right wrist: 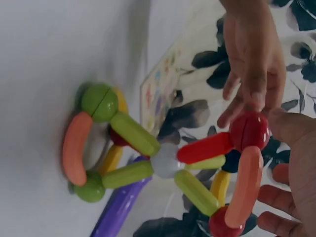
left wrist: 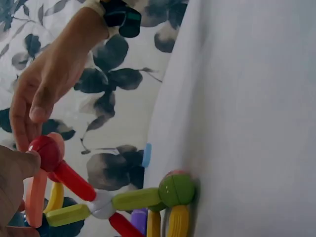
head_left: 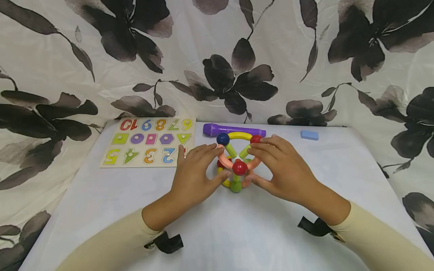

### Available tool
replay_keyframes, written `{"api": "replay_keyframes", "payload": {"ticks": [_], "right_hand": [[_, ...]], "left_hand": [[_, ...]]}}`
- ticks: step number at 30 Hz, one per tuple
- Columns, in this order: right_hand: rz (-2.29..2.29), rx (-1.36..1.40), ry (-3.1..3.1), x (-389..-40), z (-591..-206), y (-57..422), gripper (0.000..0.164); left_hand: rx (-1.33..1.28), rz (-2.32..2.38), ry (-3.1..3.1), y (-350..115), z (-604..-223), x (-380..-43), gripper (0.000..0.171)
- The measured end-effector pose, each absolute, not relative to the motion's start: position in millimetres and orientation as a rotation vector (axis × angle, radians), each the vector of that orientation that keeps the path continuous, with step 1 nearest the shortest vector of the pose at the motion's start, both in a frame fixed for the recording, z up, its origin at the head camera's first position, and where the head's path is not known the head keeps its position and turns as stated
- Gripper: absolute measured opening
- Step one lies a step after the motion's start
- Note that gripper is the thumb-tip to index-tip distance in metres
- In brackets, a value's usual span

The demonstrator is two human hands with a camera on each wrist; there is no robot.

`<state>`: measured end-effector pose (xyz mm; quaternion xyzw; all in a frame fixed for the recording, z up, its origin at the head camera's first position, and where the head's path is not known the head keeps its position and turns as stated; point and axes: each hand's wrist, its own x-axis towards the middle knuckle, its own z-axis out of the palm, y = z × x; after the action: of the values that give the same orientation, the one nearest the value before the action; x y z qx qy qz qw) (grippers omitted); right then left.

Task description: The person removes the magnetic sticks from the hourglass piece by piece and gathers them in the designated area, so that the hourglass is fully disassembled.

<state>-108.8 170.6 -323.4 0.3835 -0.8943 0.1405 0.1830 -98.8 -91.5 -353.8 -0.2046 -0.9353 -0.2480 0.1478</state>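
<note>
A ball-and-rod structure (head_left: 239, 168) is standing on the desk (head_left: 217, 233), between the person's hands. The left hand (head_left: 194, 171) and the right hand (head_left: 289, 173) are resting at opposite sides of its upper ring, each with thumb and fingers spaced apart and fingertips at the ring; how firmly they are pressing, one cannot tell. The head view is showing this ring from above: a yellow rod (head_left: 240, 136) is joining the blue ball (head_left: 222, 139) to the far red ball (head_left: 255, 139), while the near red ball (right wrist: 248, 131) is forming a corner pointing toward the person. The wrist views are exposing what the head view is hiding, a pale central ball (right wrist: 166, 161) at which slanting rods (right wrist: 128, 175) are meeting. The structure's long axis is running upward from the desk, with green balls (right wrist: 99, 102) at its foot. The number board (head_left: 159, 156), showing only in part in the right wrist view, is holding inverted numerals (head_left: 149, 156) and shape pieces (head_left: 151, 139). Behind the structure, a purple microphone (head_left: 235, 130) is lying crosswise, its head pointing left; a blue block (head_left: 309, 135) is lying well apart, at far right.
</note>
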Motion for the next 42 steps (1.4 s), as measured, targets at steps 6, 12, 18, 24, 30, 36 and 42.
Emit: {"api": "replay_keyframes", "payload": {"ticks": [6,12,18,24,30,36,42], "right_hand": [[0.379,1.134,-2.545,-109.7,-327.9,153.7,0.063],[0.415,1.168,-2.526,-111.8,-332.7,143.4,0.053],[0.43,1.154,-2.543,-111.6,-335.1,141.7,0.053],[0.454,1.134,-2.554,-111.0,-336.4,141.9,0.055],[0.467,1.13,-2.563,-112.1,-337.1,141.8,0.055],[0.472,1.138,-2.549,-113.6,-336.9,141.4,0.054],[0.474,1.128,-2.567,-113.6,-336.4,141.3,0.054]], "left_hand": [[-0.562,-0.764,-2.652,-82.2,-359.9,-98.5,0.063],[-0.569,-0.805,-2.642,-81.0,-364.1,-98.4,0.056],[-0.592,-0.793,-2.627,-81.1,-366.2,-98.9,0.054],[-0.602,-0.768,-2.637,-77.8,-366.8,-100.1,0.048],[-0.604,-0.779,-2.633,-77.6,-364.8,-100.5,0.038],[-0.647,-0.759,-2.64,-79.7,-362.9,-101.2,0.035],[-0.711,-0.757,-2.661,-87.1,-360.5,-106.0,0.031]]}}
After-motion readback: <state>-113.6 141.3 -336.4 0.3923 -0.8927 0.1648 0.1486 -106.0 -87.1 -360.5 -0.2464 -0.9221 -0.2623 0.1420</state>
